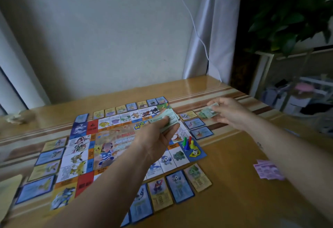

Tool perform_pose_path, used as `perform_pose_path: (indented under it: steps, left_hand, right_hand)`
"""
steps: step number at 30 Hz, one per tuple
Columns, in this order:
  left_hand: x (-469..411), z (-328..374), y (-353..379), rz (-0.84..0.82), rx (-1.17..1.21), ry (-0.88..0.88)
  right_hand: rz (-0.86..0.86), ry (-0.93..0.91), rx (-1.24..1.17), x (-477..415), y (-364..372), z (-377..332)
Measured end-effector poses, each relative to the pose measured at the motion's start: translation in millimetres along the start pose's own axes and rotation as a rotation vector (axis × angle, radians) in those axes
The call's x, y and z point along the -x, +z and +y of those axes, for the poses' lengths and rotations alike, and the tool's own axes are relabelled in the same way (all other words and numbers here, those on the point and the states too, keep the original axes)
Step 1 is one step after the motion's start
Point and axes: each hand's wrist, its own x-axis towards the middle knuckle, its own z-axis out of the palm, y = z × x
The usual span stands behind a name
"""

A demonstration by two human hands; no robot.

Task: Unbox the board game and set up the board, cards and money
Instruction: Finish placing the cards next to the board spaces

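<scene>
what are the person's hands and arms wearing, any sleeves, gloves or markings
The left hand and right hand are bare, no gloves, and both forearms show no sleeves. No ring or watch is visible. The right forearm carries a small dark mark, too blurred to read.

One board (111,137), four pawns (187,143), one pink note pile (268,171).

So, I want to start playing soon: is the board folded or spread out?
Spread out. The board lies flat on the table, printed squares showing, cards lined along its edges.
</scene>
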Motion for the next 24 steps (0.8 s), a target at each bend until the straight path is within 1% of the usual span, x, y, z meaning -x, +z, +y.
perform_pose_path:
  steps: [2, 4, 5, 7, 12, 16, 19, 20, 22, 23, 24]
  left_hand:
    - [-6.2, 0.9, 0.6, 0.003, 0.005, -0.014]
    - [-11.9, -0.2, 0.2, 0.008, 0.011, -0.031]
    - [-14.9, -1.0, -0.2, 0.012, 0.011, -0.037]
    - [-19.8, -2.5, -0.6, 0.019, 0.007, -0.048]
    - [-28.1, -1.7, -3.1, 0.012, 0.033, -0.072]
    - [-30.5, -0.3, -9.7, 0.007, 0.032, -0.078]
    - [-28.3, -0.1, -17.2, 0.008, 0.038, -0.067]
    - [-27.1, 0.3, -19.9, 0.011, 0.032, -0.062]
    - [-25.1, 1.6, -25.5, 0.023, 0.021, -0.042]
    - [-24.4, 2.7, -28.2, 0.029, 0.024, -0.03]
    - [-23.0, 4.2, -30.0, 0.036, 0.034, -0.016]
  right_hand:
    - [-0.025, 0.071, 0.307, -25.0, -20.4, 14.0]
    - [-0.096, 0.074, 0.661, -43.4, -32.3, 22.2]
    - [-0.137, 0.052, 0.779, -49.3, -34.3, 23.3]
    - [-0.18, 0.015, 0.864, -57.3, -32.5, 22.8]
    - [-0.178, -0.077, 0.968, -67.9, -24.4, 32.9]
    - [-0.154, -0.159, 0.988, -68.9, -26.8, 38.1]
    - [-0.029, -0.288, 1.052, -60.8, -29.1, 34.8]
    - [0.027, -0.35, 1.004, -55.6, -25.8, 29.9]
    - [0.076, -0.422, 0.773, -37.1, -6.0, 10.1]
    - [0.036, -0.399, 0.651, -23.8, 10.6, -3.5]
    - [-0.056, -0.337, 0.553, -10.0, 29.5, -16.0]
